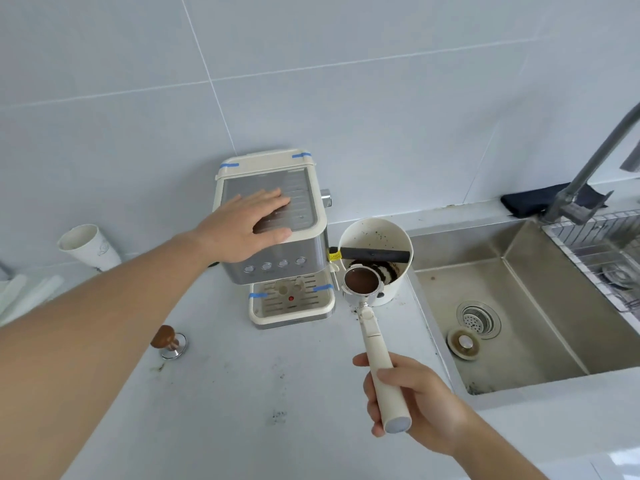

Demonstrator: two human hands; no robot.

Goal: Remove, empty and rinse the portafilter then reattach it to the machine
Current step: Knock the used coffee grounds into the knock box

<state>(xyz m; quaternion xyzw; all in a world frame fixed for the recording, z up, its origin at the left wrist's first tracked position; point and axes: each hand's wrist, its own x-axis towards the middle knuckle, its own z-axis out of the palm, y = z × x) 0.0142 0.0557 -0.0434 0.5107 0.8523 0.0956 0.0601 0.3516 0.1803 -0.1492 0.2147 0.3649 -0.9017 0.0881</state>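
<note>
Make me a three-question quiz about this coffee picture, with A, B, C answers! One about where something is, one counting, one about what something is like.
1. Where does the left hand rest?
A. on top of the coffee machine
B. in the sink
C. on the tamper

2. How many round buttons line the machine's front?
A. two
B. four
C. six

3. What is the portafilter like?
A. empty and clean
B. full of water
C. still holding brown coffee grounds

Answers:
1 A, its fingers lie flat on the machine's top.
2 B, four silver buttons sit in a row.
3 C, the right hand grips the handle and the basket shows a brown puck, beside the knock box.
</note>
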